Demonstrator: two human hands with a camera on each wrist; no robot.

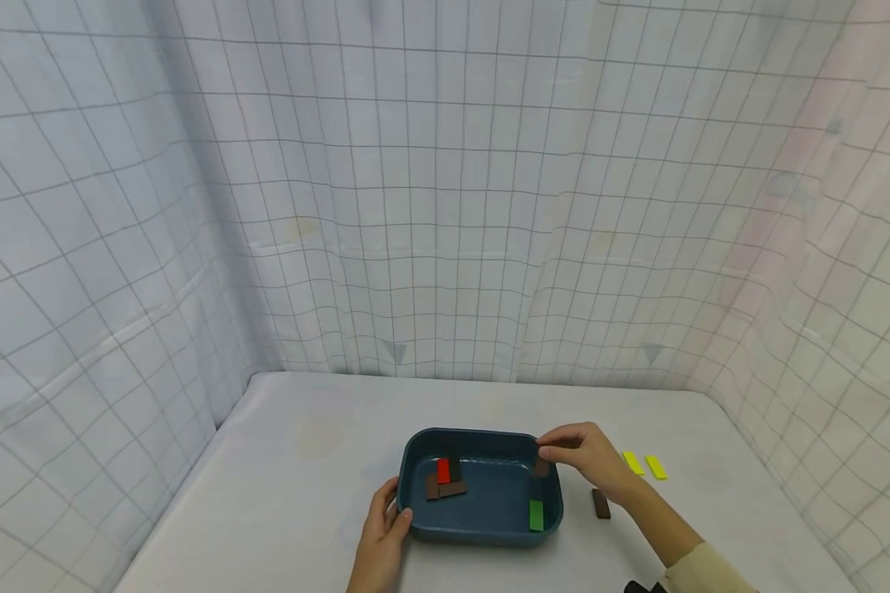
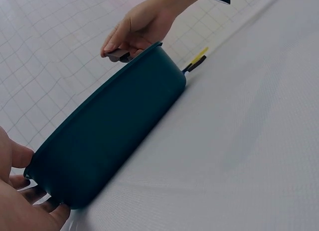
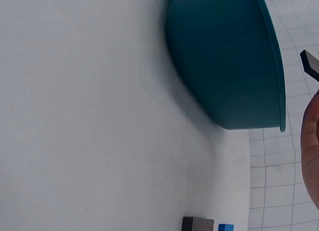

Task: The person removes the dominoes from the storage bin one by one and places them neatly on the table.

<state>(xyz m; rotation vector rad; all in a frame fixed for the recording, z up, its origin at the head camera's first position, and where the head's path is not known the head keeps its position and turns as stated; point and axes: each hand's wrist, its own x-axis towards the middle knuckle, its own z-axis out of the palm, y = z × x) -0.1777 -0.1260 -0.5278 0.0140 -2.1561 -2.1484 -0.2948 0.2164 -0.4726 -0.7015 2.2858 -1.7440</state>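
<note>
A dark teal bin [image 1: 482,538] sits on the white table. My left hand [image 1: 381,535] holds its left end, thumb at the rim and fingers against the outer wall, as the left wrist view shows. Over the bin's right end, my right hand [image 1: 599,464] pinches a brown block [image 1: 541,467] between thumb and fingers; the same block [image 2: 117,55] appears above the rim in the left wrist view. Inside the bin, a red block [image 1: 443,470] lies among several brown blocks [image 1: 452,488] at the left. A green block [image 1: 536,515] lies near the right front corner.
Right of the bin, another brown block [image 1: 601,503] lies on the table, with two yellow blocks [image 1: 656,467] behind it. The right wrist view shows a small blue block [image 3: 226,227] at its lower edge. Grid-patterned white curtains [image 1: 445,206] surround the table.
</note>
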